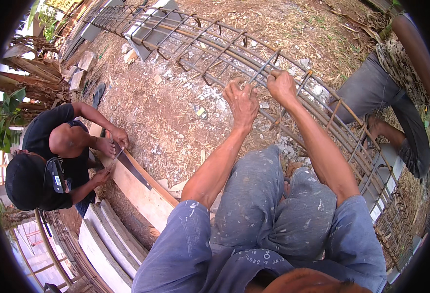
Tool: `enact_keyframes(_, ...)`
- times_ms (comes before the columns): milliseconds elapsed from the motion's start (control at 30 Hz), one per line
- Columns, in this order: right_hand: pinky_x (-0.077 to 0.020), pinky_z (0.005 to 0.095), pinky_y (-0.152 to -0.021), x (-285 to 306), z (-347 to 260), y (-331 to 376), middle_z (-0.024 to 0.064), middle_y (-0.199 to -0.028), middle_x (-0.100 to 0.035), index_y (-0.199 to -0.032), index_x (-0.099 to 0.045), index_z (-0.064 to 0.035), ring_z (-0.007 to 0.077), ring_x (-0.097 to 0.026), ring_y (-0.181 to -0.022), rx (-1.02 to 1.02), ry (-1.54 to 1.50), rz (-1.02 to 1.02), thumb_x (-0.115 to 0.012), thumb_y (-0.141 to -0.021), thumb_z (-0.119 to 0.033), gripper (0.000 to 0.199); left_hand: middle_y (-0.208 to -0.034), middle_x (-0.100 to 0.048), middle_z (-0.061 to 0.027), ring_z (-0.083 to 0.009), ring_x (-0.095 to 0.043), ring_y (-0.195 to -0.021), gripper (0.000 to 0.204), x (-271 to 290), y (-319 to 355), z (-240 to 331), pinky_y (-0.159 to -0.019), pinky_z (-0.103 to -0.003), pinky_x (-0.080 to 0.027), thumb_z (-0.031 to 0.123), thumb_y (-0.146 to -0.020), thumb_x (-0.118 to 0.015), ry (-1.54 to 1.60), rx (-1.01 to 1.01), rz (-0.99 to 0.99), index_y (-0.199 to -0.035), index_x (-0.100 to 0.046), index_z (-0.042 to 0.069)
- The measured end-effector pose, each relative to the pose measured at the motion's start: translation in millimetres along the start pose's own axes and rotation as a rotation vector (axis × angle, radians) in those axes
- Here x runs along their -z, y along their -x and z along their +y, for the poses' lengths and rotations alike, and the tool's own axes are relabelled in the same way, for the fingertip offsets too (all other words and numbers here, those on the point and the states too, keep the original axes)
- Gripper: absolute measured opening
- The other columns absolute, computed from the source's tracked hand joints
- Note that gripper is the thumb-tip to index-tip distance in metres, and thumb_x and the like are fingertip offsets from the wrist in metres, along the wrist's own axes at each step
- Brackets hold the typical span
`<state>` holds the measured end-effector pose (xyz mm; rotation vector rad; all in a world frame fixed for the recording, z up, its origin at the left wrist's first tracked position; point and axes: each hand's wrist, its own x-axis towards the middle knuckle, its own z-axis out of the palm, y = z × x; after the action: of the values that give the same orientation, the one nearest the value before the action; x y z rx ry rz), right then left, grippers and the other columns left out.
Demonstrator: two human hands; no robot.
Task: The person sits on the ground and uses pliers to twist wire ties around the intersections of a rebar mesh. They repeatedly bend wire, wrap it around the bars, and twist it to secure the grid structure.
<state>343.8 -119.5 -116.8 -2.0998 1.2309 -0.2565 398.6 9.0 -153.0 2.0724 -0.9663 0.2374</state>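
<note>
The left hand [241, 102] was clenched on a bar of the rebar cage [215, 46], knuckles up, its fingers wrapped round the steel. Just beside it, the right hand [281, 85] was closed on another bar and on a thin metal tool [293, 100] whose shaft slanted down past the wrist. A square stirrup [263, 66] rose between the two fists, tilted against the long bars.

The cage lay on the ground and ran in a long curve from the upper left, under both hands, down to the lower right. Beneath it the soil was strewn with dry straw and pale stone chips, and a small flat object [200, 112] lay near the left hand.

Both forearms came up from the lower edge, extended over bent knees in spattered grey trousers [273, 215].

Well apart on the left, a person in a black shirt [49, 146] crouched with a handsaw [129, 168] on a wooden plank [144, 193], more boards stacked below. On the right, another person's leg [376, 93] rested by the cage.
</note>
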Motion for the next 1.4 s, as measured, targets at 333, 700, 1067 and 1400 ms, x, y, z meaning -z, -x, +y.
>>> enact_keyframes(333,-0.0513,0.0413,-0.084,-17.0,-14.3,2.6,0.0146,-0.101,-0.071,-0.11,-0.072,-0.0136,0.0311,-0.068,-0.088,-0.071,-0.049,-0.049,-0.054,-0.086,-0.026,0.032,-0.082,-0.062,-0.0251,-0.0409,-0.058,-0.076,0.017,21.1,-26.1,-6.1,-0.076,-0.05,-0.044,0.01,-0.088,-0.06,0.149,0.142,-0.107,-0.098,-0.063,-0.002)
enact_keyframes(700,-0.0517,0.0459,-0.073,-38.1,-2.1,21.0,0.0201,-0.082,-0.069,-0.105,-0.072,-0.0136,0.0362,-0.067,-0.075,0.271,-0.052,0.083,-0.053,-0.084,-0.027,0.032,-0.074,-0.068,-0.021,-0.037,-0.065,-0.067,0.02,-20.9,-102.6,-41.7,-0.066,-0.045,-0.05,0.016,-0.079,-0.069,0.281,0.492,-0.168,-0.085,-0.071,-0.003)
enact_keyframes(1067,-0.0508,0.0489,-0.075,-35.0,1.0,19.5,0.0186,-0.078,-0.068,-0.101,-0.072,-0.0139,0.0371,-0.067,-0.076,0.223,0.021,0.144,-0.054,-0.083,-0.028,0.029,-0.106,-0.062,-0.0172,-0.036,-0.055,-0.109,0.027,-1.2,-95.6,-24.1,-0.094,-0.046,-0.043,0.028,-0.075,-0.075,-0.268,0.081,-0.268,-0.096,-0.075,0.012)
enact_keyframes(1400,-0.0509,0.0495,-0.075,-32.9,-10.0,23.0,0.0192,-0.083,-0.069,-0.102,-0.072,-0.0145,0.0385,-0.066,-0.079,0.172,0.01,0.126,-0.054,-0.083,-0.028,0.029,-0.119,-0.055,-0.0209,-0.0412,-0.051,-0.105,0.04,-12.7,-93.9,-53.3,-0.091,-0.048,-0.046,0.034,-0.087,-0.049,-0.308,-0.234,-0.612,-0.097,-0.072,0.004)
